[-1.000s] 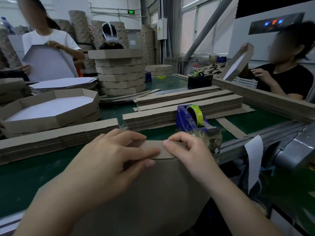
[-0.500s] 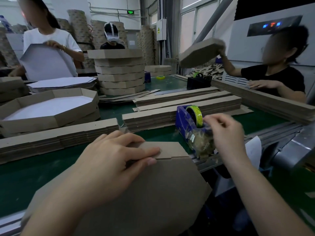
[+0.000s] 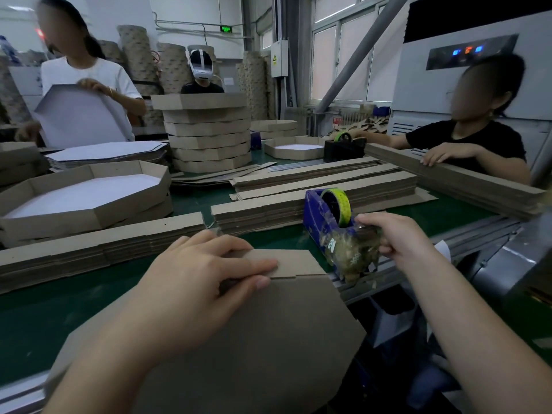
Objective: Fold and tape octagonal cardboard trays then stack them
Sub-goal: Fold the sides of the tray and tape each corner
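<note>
An upturned brown octagonal tray (image 3: 268, 339) lies at the table's near edge, bottom side up. My left hand (image 3: 203, 282) presses its fingers and thumb on the folded rim flap at the tray's far side. My right hand (image 3: 397, 243) is at the front of the blue tape dispenser (image 3: 319, 216), fingers curled and pinching the clear tape end by the cutter. A yellow-green tape roll (image 3: 339, 204) sits in the dispenser.
Flat cardboard strips (image 3: 101, 246) lie in long piles across the green table (image 3: 44, 312). Finished trays (image 3: 83, 198) sit at left; a tall tray stack (image 3: 209, 132) stands behind. Three other people work around the table. A black dispenser (image 3: 343, 147) stands far right.
My right hand left the tray's flap, reached to the blue dispenser and took the tape end. My left hand stayed on the flap. The person at right set a tray down.
</note>
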### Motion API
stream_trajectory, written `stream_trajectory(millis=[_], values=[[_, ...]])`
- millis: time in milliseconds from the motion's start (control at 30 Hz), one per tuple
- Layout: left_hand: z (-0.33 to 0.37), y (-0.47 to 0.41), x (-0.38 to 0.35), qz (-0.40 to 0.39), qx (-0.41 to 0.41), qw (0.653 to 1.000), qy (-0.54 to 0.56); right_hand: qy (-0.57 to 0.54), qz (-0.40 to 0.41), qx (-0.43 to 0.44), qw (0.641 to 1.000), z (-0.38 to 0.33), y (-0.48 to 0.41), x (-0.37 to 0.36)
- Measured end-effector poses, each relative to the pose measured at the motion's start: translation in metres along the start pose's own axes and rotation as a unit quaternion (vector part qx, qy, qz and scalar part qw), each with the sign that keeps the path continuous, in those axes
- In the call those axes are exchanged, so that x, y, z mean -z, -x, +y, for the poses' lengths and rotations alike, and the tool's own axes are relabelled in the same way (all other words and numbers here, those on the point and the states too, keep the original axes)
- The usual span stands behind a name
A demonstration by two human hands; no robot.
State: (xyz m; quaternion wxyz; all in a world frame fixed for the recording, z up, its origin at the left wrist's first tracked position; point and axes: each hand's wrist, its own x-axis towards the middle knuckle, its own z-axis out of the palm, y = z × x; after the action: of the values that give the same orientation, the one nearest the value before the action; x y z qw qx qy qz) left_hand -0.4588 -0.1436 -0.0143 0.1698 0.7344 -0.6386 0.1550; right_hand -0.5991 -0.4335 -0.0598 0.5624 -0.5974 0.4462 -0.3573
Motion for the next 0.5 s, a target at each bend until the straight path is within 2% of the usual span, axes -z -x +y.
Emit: stream_trajectory(millis=[133,367,433,500], values=[[0.001,-0.002,-0.001,0.004,0.0,1.0,0.002,-0.078,0.032,-0.032,0.996,0.001,0.002,-0.002],[0.0,-0.001,-0.002,0.009,0.002,1.0,-0.007,-0.272,0.013,0.069,0.96,0.04,0.017,0.002],[0.0,-0.001,-0.002,0.01,0.002,1.0,-0.008,-0.266,0.017,0.095,0.959,0.047,0.019,0.003],[0.0,-0.002,-0.003,0.01,0.003,1.0,-0.003,-0.138,0.053,0.138,0.979,0.05,0.019,0.004]])
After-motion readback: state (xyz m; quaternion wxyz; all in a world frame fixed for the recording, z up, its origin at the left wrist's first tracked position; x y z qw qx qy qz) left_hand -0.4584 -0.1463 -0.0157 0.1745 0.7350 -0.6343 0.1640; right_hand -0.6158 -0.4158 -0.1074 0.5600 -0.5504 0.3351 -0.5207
